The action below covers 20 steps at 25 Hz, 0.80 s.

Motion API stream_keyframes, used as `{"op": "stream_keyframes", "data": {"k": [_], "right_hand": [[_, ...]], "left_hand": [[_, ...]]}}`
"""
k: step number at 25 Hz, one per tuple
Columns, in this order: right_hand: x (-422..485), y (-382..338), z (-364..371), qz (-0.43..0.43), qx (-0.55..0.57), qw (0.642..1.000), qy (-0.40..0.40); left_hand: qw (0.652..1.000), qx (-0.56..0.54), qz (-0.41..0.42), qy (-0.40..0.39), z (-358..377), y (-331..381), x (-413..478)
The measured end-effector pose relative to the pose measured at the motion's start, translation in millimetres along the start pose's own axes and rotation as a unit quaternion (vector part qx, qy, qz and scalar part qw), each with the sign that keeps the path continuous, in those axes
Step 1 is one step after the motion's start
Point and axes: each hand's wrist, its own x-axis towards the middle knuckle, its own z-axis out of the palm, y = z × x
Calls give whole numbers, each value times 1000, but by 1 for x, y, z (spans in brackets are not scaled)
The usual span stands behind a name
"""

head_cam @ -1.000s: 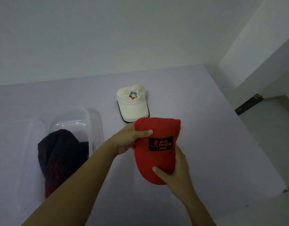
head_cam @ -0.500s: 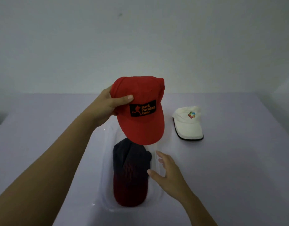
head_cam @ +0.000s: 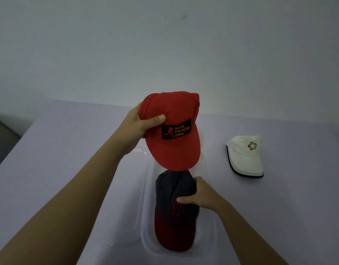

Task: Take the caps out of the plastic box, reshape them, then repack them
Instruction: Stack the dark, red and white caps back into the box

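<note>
My left hand [head_cam: 140, 125] grips a red cap [head_cam: 174, 129] with a black patch by its crown and holds it in the air above the far end of the clear plastic box [head_cam: 145, 222]. Inside the box lies a dark navy cap with a red brim [head_cam: 172, 217]. My right hand [head_cam: 201, 196] rests on that cap's crown, fingers curled over its right side and thumb pressed on top. A white cap [head_cam: 245, 155] with a coloured logo sits on the table to the right of the box.
The box and white cap stand on a pale lilac table [head_cam: 69, 150] that runs to a plain wall behind. The table's left edge [head_cam: 21, 138] drops off at the far left.
My right hand has let go of the red cap, gone down into the box and closed on the dark cap. My left hand keeps the red cap raised over the box.
</note>
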Motion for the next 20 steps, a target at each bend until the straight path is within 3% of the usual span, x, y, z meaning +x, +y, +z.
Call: {"op": "stream_keyframes", "data": {"k": [4,9,14,20], "right_hand": [[3,-11,-11,29,-61,996,-57],[-6,-28,-21,-39,-140,982,-118],[-23,-24,-15,-122,-150,974,-115],[-30,-7,-17,-159,-99,977,-99]], "left_hand": [[1000,-13,-7,11,-4,-10,7],[1000,-12,-6,20,-6,-22,20],[998,24,-18,-55,7,-34,28],[978,83,-134,-137,23,-93,9]]}}
